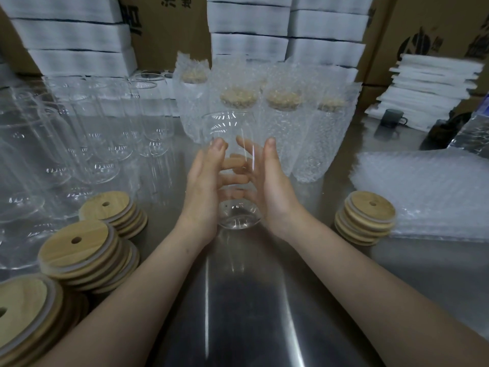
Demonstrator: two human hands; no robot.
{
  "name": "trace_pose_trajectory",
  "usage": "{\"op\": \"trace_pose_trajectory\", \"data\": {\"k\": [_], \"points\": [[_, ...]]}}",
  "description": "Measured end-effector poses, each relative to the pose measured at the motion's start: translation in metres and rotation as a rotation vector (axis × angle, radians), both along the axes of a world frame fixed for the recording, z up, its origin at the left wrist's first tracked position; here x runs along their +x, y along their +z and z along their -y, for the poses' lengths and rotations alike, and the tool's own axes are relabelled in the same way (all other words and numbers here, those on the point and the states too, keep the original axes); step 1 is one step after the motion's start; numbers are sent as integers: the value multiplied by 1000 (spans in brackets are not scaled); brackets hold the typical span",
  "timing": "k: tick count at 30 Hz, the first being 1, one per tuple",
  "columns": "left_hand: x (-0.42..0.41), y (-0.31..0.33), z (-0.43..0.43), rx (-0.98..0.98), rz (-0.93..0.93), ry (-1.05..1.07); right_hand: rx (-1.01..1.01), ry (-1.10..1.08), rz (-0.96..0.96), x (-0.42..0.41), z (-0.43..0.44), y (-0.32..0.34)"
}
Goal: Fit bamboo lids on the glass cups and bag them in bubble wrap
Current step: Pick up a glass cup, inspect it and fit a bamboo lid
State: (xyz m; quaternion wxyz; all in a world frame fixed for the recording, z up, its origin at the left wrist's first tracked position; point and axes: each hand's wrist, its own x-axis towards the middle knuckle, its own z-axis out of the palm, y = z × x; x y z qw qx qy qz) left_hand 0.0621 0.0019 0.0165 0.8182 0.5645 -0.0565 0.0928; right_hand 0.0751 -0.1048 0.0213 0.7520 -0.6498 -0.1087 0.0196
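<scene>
One glass cup [230,128] is in hand, over the middle of the steel tabletop [238,300]. It is clear and lidless, tilted with its open mouth up and far and its thick base near. I cannot tell whether the base touches the tabletop. The left hand [203,186] and right hand [272,186] hold it from either side. Both thumbs lie along the near wall, and the fingers [232,163] show through the glass, curled round the far side.

There are four stacks of bamboo lids, each top lid round with a small hole. Three are at the near left [23,308] [76,247] [105,207] and one is to the right [366,210]. Just beyond the held cup stand at least four bagged cups in bubble wrap, their lids showing through [190,75] [239,98] [283,98] [332,104]. On the left is a crowd of bare cups [79,133], too overlapped to count.

One pile of flat bubble-wrap bags [423,192] lies at the right, beside the right stack of lids. One dark mug [393,121] sits far right, in front of a stack of white foam sheets [428,83]. Cardboard boxes [423,22] line the back.
</scene>
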Motion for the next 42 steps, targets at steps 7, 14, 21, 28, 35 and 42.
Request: {"op": "trace_pose_trajectory", "data": {"k": [7, 14, 21, 28, 35, 42], "points": [[-3, 6, 4, 217, 54, 132, 98, -30, -67, -2, 4, 6], [-15, 9, 11, 292, 85, 186, 97, -108, -31, -8, -3, 8], [-15, 8, 7, 273, 84, 108, 277, -82, -91, -7, 3, 10], [-14, 0, 8, 243, 53, -71, 320, -56, -134, 3, 19, 18], [-14, -4, 12, 349, 107, 4, 387, -22, -207, 5, 18, 15], [-21, -5, 23, 632, 277, 286, 413, -157, -236, 4, 15, 11]]}}
